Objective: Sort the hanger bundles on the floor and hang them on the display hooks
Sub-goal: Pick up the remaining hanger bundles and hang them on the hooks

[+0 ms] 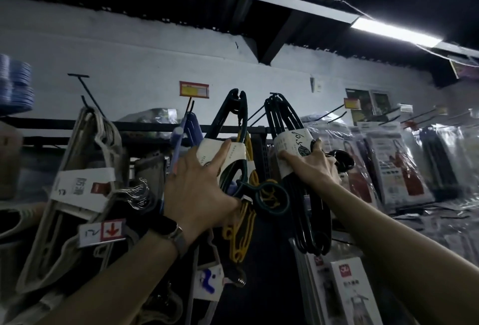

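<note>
The dark green hanger bundle (229,127) is raised against a store rack. The left hand (197,190) grips it at its white paper band, index finger stretched along the band. Just right of it, the right hand (315,166) is curled round the band of a black hanger bundle (287,122); I cannot tell whether that bundle's top sits on a hook. That makes two bundles, one in each hand. Yellow hangers (246,215) hang right behind the green bundle. To its left are one beige hanger bundle (83,184) and a bare display hook (79,75). Far to its right hang clear packets (396,166). Behind it are a dark rack rail (155,126) and a white wall (145,60), and above is a black ceiling with one lit strip lamp (394,30).
</note>
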